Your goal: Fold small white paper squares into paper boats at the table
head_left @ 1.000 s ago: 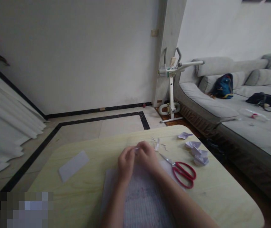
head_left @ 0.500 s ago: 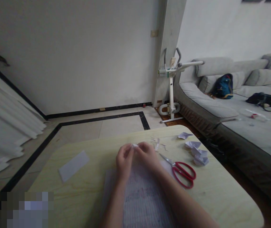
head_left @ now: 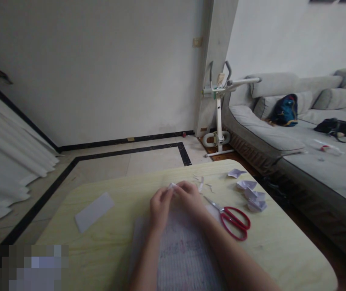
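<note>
A pale wooden worktop (head_left: 282, 242) with rounded corners is spreading beneath both hands, its far edge lying just beyond them. Wood grain is showing between the left hand (head_left: 159, 207) and a flat white paper rectangle (head_left: 94, 212); red-handled metal scissors (head_left: 246, 222) are lying near the right forearm (head_left: 224, 242). The left hand and right hand (head_left: 191, 199) are meeting above a lined, written paper sheet (head_left: 181, 254), each narrow fingertip grip pinching a small white folded paper (head_left: 172, 185) between them.

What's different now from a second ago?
The paper now pokes up as a white tip between the left hand and right hand; both barely moved, and nothing was visibly let go. The scissors, folded papers and white card stayed put.
</note>
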The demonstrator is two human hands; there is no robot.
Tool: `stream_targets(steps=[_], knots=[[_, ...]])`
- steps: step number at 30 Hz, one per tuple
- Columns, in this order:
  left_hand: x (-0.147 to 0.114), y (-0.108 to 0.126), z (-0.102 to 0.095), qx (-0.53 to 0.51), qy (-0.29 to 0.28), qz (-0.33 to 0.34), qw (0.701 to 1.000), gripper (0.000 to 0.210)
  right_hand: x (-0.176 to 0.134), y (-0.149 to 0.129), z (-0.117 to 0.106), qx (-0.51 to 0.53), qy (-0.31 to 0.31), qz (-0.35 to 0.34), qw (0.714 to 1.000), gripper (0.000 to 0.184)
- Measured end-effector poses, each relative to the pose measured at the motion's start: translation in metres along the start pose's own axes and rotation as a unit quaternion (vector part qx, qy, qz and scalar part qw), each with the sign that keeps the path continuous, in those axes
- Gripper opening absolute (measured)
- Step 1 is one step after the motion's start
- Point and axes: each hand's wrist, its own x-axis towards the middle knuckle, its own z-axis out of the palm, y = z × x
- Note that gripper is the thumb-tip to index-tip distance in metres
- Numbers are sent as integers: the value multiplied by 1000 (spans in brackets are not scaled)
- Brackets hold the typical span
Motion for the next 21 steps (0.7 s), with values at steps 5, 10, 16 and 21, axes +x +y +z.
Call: stream_targets(steps=[5, 10, 16, 21], knots=[[1, -1, -2, -7, -16, -10, 1000, 26, -1, 1, -1, 58, -19, 36, 997, 19], [-1, -3, 0, -87, -32, -42, 995, 27, -3, -2, 0, 152, -38, 98, 983, 20], [-1, -1, -1, -111, -34, -47, 992, 27, -4, -5, 1, 186, -53, 114, 974, 23], [-3, 0, 1, 5, -41, -12, 999, 28, -1, 4, -2, 158, -21, 100, 982, 21]])
